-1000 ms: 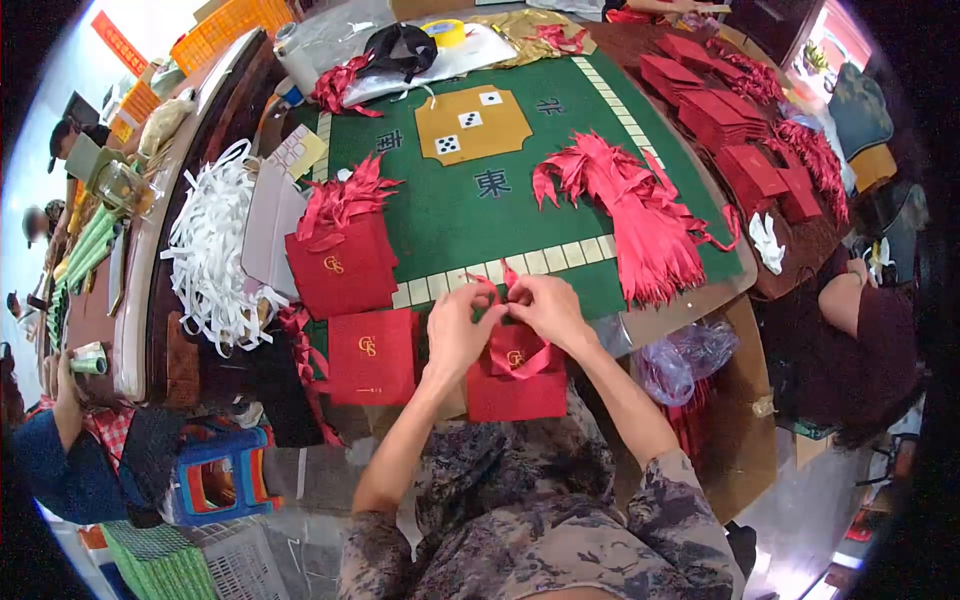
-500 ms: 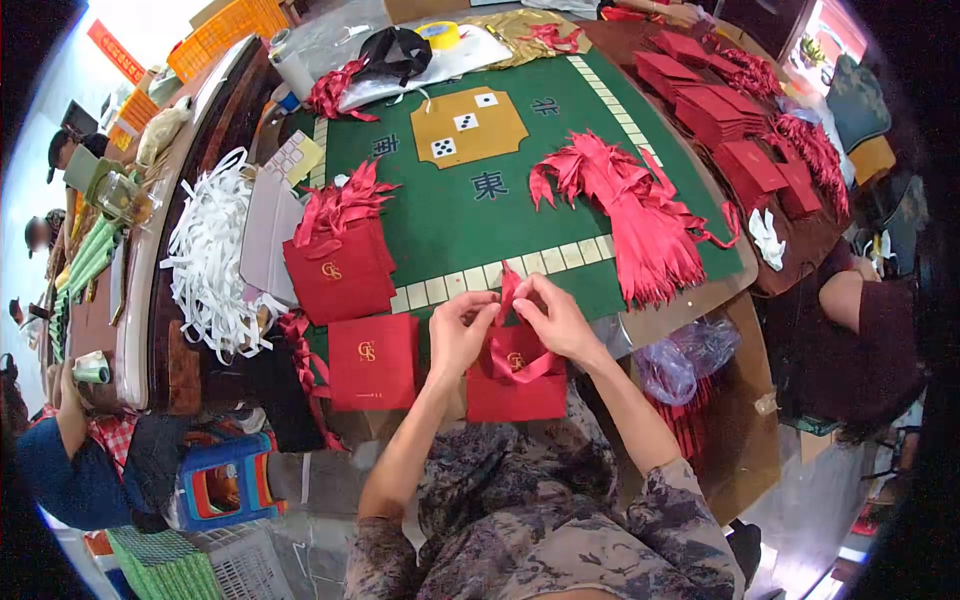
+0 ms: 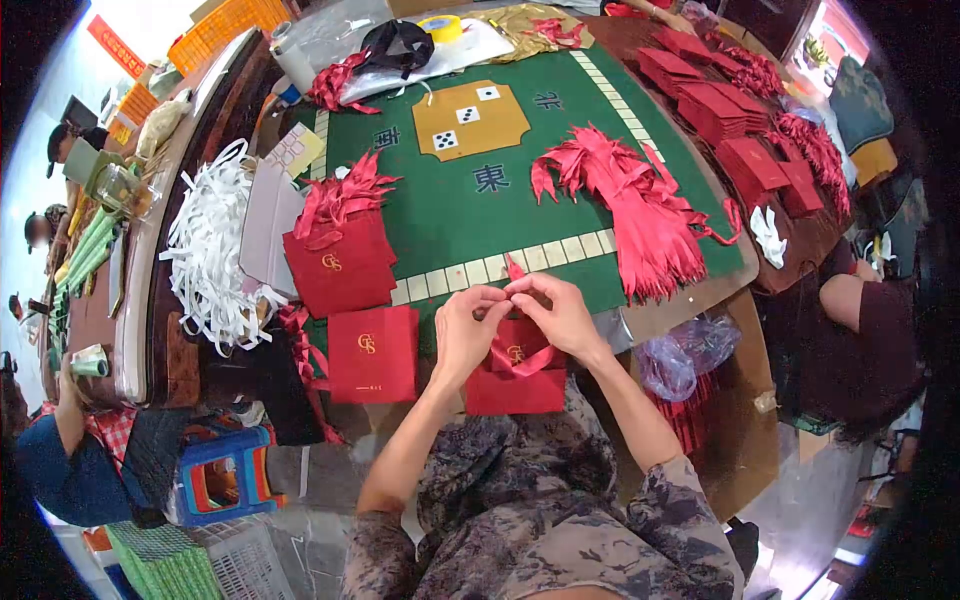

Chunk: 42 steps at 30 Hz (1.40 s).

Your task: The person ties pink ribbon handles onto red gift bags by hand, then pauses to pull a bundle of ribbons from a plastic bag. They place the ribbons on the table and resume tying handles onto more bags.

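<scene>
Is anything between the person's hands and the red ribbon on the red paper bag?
Nothing visible: the left hand and right hand already pinch the red ribbon above the red paper bag.

At the lower centre of the frame, your left hand (image 3: pixel 463 330) and your right hand (image 3: pixel 560 315) meet above a red gift bag (image 3: pixel 515 385) and pinch its red ribbon (image 3: pixel 513 268) between the fingertips. Just left of it lies a flat red bag (image 3: pixel 373 354), and another bag with ribbons (image 3: pixel 338 262) sits above that. A large bundle of red ribbons (image 3: pixel 640 215) lies on the green mahjong mat (image 3: pixel 450 215) at the right. White paper strips (image 3: pixel 210 255) are heaped at the left.
</scene>
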{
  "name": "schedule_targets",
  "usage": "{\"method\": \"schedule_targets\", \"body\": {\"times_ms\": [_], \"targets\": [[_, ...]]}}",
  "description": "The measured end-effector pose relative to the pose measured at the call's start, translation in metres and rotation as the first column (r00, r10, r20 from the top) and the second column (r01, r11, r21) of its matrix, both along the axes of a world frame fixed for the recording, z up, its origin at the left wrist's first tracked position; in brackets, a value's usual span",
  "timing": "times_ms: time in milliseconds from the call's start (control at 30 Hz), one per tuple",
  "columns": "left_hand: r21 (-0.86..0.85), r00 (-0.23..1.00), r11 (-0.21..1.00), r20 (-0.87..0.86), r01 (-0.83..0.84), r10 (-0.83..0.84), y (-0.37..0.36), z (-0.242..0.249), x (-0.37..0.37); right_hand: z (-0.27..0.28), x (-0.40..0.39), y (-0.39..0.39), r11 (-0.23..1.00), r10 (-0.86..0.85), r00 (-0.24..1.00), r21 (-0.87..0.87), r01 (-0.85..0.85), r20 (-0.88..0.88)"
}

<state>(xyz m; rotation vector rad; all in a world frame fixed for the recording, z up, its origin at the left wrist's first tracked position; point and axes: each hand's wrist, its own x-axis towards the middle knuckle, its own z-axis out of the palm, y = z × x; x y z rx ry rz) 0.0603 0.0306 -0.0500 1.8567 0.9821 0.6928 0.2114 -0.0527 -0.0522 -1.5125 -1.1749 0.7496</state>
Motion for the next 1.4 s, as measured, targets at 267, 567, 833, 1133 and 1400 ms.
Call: {"method": "schedule_targets", "body": {"times_ms": [267,567,833,1133,1400], "targets": [[-0.144,0.992,0.982,0.056,0.122,-0.115,0.008,-0.004,-0.006,-0.011,0.009,0.005,0.999,0.048,0.974,-0.015,-0.053,-0.224],[-0.24,0.923,0.905,0.251,0.352,-0.292,-0.012,-0.015,-0.049,-0.014,0.038,0.018,0.998,-0.052,0.879,-0.042,0.036,-0.473],[-0.159,0.933,0.926,0.174,0.343,-0.316,-0.029,-0.011,-0.073,-0.016,0.072,0.058,0.992,-0.127,0.938,-0.063,0.113,-0.321],[-0.114,0.939,0.983,0.328,0.147,-0.102,0.022,0.018,-0.11,-0.011,0.026,0.05,0.977,-0.197,0.944,0.025,0.211,-0.265],[0.146,0.962,0.987,0.272,-0.066,0.024,0.128,0.044,-0.16,-0.015,-0.036,0.029,1.0,-0.007,1.0,0.012,0.007,0.013]]}}
